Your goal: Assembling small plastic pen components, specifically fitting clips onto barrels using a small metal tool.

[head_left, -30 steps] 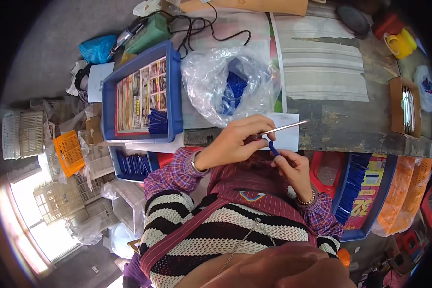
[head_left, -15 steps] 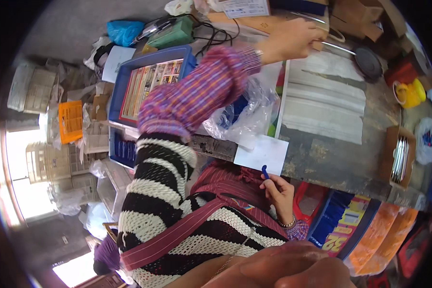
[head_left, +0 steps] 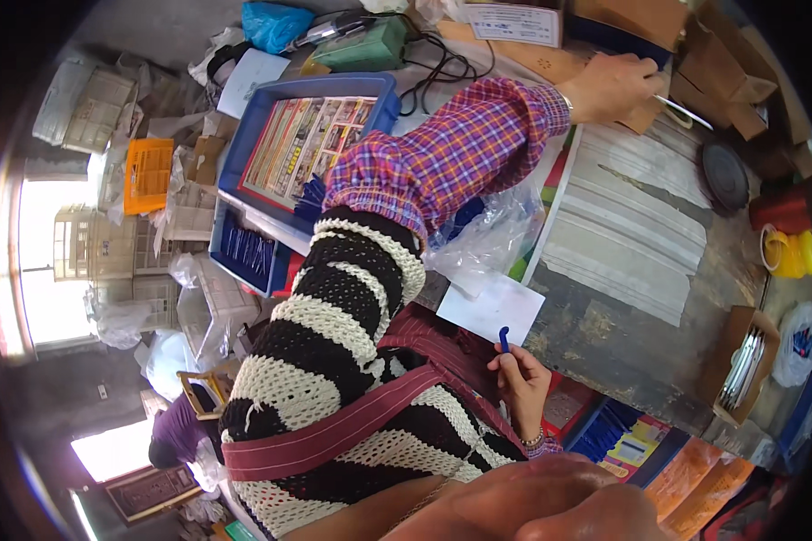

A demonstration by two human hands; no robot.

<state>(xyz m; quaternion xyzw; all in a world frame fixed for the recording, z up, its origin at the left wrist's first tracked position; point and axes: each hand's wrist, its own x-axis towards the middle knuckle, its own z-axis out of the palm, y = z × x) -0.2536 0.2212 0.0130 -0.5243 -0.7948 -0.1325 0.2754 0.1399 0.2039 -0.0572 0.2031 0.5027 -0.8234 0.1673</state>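
My left hand reaches far across the table, fingers closed. A slim pale rod sticks out from its fingertips, over the table near a dark round disc. By the table's near edge, my right hand pinches a small blue hooked piece between thumb and fingers. Just above that piece, a white sheet of paper lies over the edge, partly under a clear plastic bag with something blue inside. Flat pale strips cover part of the tabletop.
Blue trays stand at left, one lined with printed paper, the lower holding blue pieces. A cardboard box of slim silvery things, yellow tape rolls and a red container sit at right. Open cartons crowd the far side.
The whole view has shifted, so the table sits lower and further right. My left hand has moved with the rod, whose tip is now farther from the dark disc. My right hand still pinches the blue piece.
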